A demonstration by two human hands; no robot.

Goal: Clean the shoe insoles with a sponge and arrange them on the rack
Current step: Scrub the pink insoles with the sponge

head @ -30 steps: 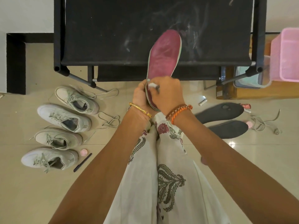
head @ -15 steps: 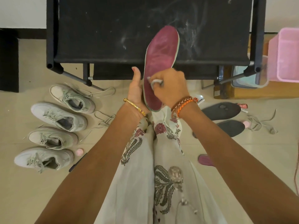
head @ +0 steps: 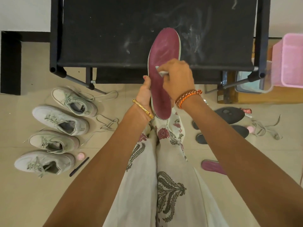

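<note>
- The left hand (head: pixel 145 95) is clamped on the maroon insole (head: pixel 161 76) along its left edge near the heel, thumb up the side; the insole is held up over the person's lap, its toe end over the front of the black rack (head: pixel 114 38).
- The right hand (head: pixel 178 76) has its fingers curled tight around a small pale sponge (head: pixel 161 71), of which only a corner shows; that corner is pressed to the insole's middle.
- Step in hand, as I judge it: scrubbing the top face of this insole. Faint pale streaks show toward the toe.
- To do it well: work in overlapping strokes from heel to toe, keep the left grip firm so the insole does not bend away, and shift that grip to reach the covered edge.
- Risk: a thin insole flexes under pressure; support from behind would help.
- Outstanding: two dark insoles (head: pixel 229 114) and a second maroon insole (head: pixel 213 167) lie on the floor at the right; the rack shelf carries none yet.
- Four pale sneakers (head: pixel 60 119) stand in a row at the left.
</note>
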